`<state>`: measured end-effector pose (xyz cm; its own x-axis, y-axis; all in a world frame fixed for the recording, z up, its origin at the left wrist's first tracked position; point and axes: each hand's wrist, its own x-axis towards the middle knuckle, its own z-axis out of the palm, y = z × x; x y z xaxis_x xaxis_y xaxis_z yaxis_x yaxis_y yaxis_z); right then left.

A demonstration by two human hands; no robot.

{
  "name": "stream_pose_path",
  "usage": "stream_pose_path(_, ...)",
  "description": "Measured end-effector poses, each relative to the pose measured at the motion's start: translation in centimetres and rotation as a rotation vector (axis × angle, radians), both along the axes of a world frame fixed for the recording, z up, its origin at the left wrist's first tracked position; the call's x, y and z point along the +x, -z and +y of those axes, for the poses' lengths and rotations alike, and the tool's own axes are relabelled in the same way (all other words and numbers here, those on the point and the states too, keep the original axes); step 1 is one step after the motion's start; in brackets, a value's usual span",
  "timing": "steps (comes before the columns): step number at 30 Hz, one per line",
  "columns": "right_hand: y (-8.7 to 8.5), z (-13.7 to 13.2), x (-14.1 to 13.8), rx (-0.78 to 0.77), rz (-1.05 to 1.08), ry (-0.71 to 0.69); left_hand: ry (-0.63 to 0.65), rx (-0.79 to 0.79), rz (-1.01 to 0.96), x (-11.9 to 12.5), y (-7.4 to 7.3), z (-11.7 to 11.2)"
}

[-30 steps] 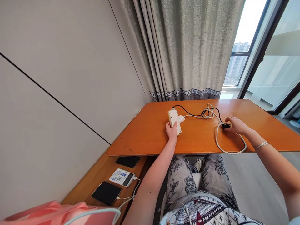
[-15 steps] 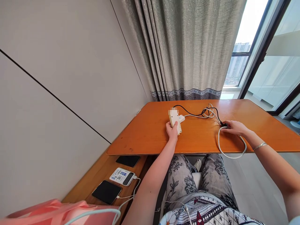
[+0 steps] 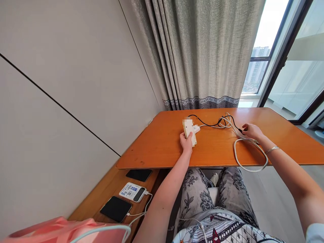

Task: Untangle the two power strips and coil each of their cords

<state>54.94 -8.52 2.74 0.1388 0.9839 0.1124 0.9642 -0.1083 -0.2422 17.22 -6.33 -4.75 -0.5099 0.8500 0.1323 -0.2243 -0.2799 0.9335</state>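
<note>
My left hand (image 3: 186,142) is wrapped round a white power strip (image 3: 188,130) above the orange-brown table. A white charger plug (image 3: 196,128) sticks out of the strip's right side. From behind the strip's far end, partly blurred, a black cable (image 3: 202,120) runs right across the table. My right hand (image 3: 251,131) pinches the black end of this cable near the table's right half. Under that hand lies a white cable (image 3: 236,157), its loop hanging over the front edge. Both cables cross in a loose tangle (image 3: 225,120) between my hands.
The table (image 3: 157,141) has its front edge over my lap. Lower left, a wooden ledge holds a white power bank (image 3: 133,192) and two black phones (image 3: 115,209), (image 3: 139,174), with white charging cables. A pink bag (image 3: 63,231) is nearest. The curtain (image 3: 202,57) hangs behind.
My right hand has moved slightly up and right, still on the black cable's end. The white cable it was against now lies lower, under the wrist. My left hand stays almost in place.
</note>
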Motion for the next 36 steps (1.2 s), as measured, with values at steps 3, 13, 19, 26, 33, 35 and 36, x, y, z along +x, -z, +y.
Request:
stream_pose_path(3,0.4,1.0,0.5,0.118,-0.036,0.025,0.004,0.010,0.003,0.0,0.0,0.0)
stream_pose_path(13,-0.3,2.2,-3.5,0.240,-0.046,-0.088,0.008,0.011,-0.011,0.2,-0.4,-0.3)
stream_pose_path(19,-0.9,2.6,-10.3,0.176,-0.108,-0.285,-0.001,0.002,-0.014,0.1,-0.3,-0.2)
stream_pose_path(26,-0.6,5.1,-11.1,0.249,-0.066,-0.126,-0.005,0.030,0.022,0.0,0.1,-0.1)
stream_pose_path(33,-2.0,6.3,-10.0,0.194,-0.140,-0.212,0.014,0.039,0.036,0.1,0.0,-0.2)
stream_pose_path(35,-2.4,6.4,-10.3,0.173,-0.150,-0.221,0.009,0.040,0.039,0.1,-0.1,-0.3)
stream_pose_path(36,-2.7,6.5,-10.4,0.172,-0.145,-0.220,0.007,0.040,0.039,0.1,-0.1,-0.3)
